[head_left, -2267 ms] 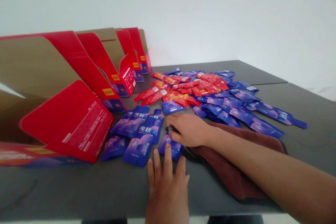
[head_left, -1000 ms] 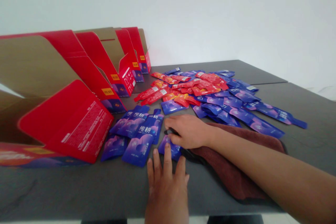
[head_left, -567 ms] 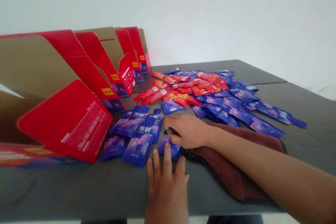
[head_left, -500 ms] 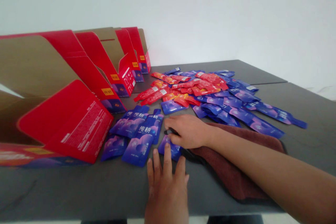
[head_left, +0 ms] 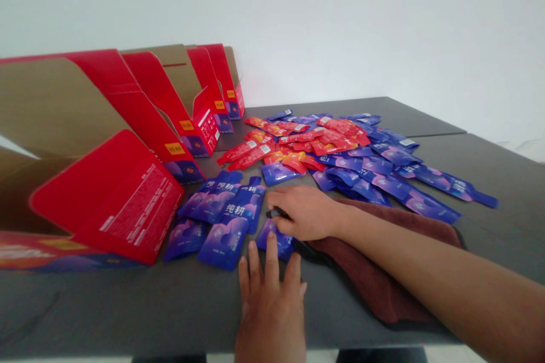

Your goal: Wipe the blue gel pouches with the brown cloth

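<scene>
Two hands at the near edge of a grey table point(head_left: 128, 309), both over the sachets. Right hand point(head_left: 304, 214): reaches in from the right, fingers point(head_left: 284, 226) curled closed over a small black object point(head_left: 276, 213), one end showing past the fingertips; blurred, too small to name. Left hand point(head_left: 270, 309): palm down on the tabletop, fingers point(head_left: 272, 258) spread open, holding nothing, the middle fingertip touching a blue foil sachet point(head_left: 275, 241) that lies just under the right hand.

Blue-purple sachets point(head_left: 223, 241) lie flat in a loose group just left of both hands, white characters printed on their faces. Farther out, a heap of red-orange sachets point(head_left: 332, 146) overlaps more blue sachets point(head_left: 430, 207), spreading across the middle and right of the table. A dark brown towel point(head_left: 383, 278) lies under the right forearm point(head_left: 426, 249).

Containers: four red display boxes point(head_left: 200, 136) with kraft-brown inner faces stand open in a line along the left, flaps raised, a yellow label on each front. A fifth red box point(head_left: 114, 198) lies nearest the hands on its side, its flap facing the camera, fine white print on the panel. What the boxes hold cannot be seen from this angle.
</scene>
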Motion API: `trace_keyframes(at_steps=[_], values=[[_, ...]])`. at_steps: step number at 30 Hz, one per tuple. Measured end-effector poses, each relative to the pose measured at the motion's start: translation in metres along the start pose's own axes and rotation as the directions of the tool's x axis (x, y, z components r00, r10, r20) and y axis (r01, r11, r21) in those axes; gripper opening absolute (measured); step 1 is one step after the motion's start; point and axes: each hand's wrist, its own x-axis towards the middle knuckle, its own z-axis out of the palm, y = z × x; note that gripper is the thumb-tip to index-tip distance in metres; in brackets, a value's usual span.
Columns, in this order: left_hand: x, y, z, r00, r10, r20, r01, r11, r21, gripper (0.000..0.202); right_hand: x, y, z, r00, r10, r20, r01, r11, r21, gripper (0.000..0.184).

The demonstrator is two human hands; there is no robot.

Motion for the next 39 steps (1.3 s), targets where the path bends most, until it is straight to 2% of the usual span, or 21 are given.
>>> trace_keyframes(at_steps=[15,19,21,26,30,34,39], values=[[0.0,-0.001,0.002,1.0,-0.005,0.013,0.005,1.0,-0.008,0.026,0.0,0.0,0.0,1.0,-0.003,-0.007,0.004,1.0,0.017,0.015],[-0.002,-0.011,0.008,0.998,0.054,0.024,-0.055,0.998,0.019,0.026,0.0,-0.001,-0.001,1.0,0.007,0.004,-0.007,1.0,0.009,0.016],[-0.003,-0.018,0.011,0.99,0.135,0.041,-0.136,0.99,0.03,0.028,0.0,-0.001,-0.001,1.0,0.005,0.007,-0.006,1.0,0.01,0.016],[-0.003,-0.026,0.013,0.983,0.169,0.07,-0.173,0.983,0.054,0.03,0.0,0.0,-0.001,1.0,0.002,-0.005,-0.002,1.0,0.021,0.015],[-0.002,-0.017,0.009,0.991,0.116,0.065,-0.119,0.992,0.036,0.028,0.0,0.0,-0.001,1.0,0.003,0.0,-0.003,1.0,0.016,0.015],[-0.001,-0.005,0.003,1.0,0.003,0.029,-0.003,1.0,0.001,0.027,0.0,-0.001,-0.001,1.0,0.004,0.003,-0.004,1.0,0.013,0.016],[0.0,0.001,0.0,1.0,-0.009,0.027,0.01,1.0,-0.014,0.027,0.0,0.0,0.0,1.0,-0.003,-0.012,0.003,1.0,0.015,0.014]])
